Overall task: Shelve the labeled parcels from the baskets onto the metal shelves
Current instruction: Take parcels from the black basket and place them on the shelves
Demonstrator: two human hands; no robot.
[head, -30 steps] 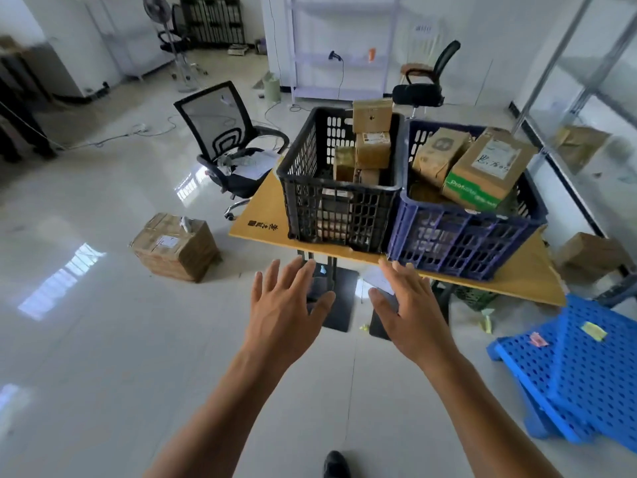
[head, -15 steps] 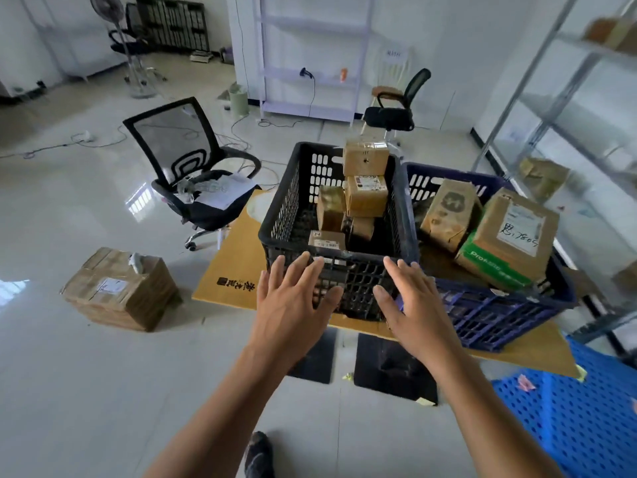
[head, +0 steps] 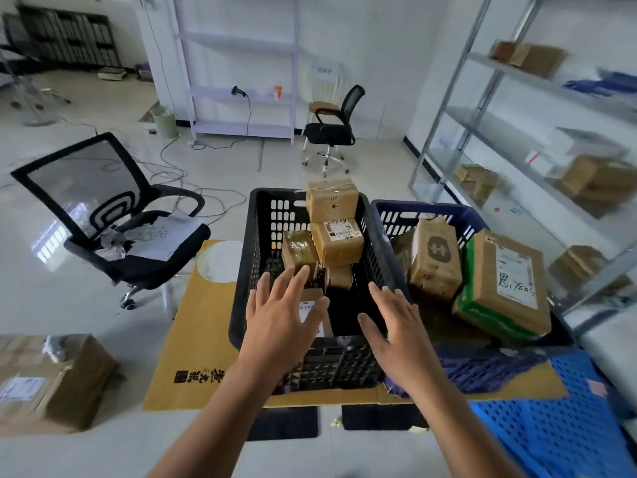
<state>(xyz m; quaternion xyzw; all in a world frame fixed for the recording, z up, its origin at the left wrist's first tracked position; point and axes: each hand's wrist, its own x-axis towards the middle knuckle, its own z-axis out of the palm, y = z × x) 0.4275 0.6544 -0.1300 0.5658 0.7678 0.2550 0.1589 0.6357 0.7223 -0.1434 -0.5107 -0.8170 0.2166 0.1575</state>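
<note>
My left hand [head: 282, 315] and right hand [head: 396, 326] hover at centre frame over the near end of the black slatted plastic basket [head: 262, 236], fingers spread and straight, holding nothing. Brown cardboard parcels [head: 339, 241] are stacked inside it. One white-labelled parcel [head: 312, 301] lies under my left fingers. The blue plastic basket [head: 389, 215], right of centre, holds larger boxes. Grey metal shelves [head: 499, 125] stand at upper right.
</note>
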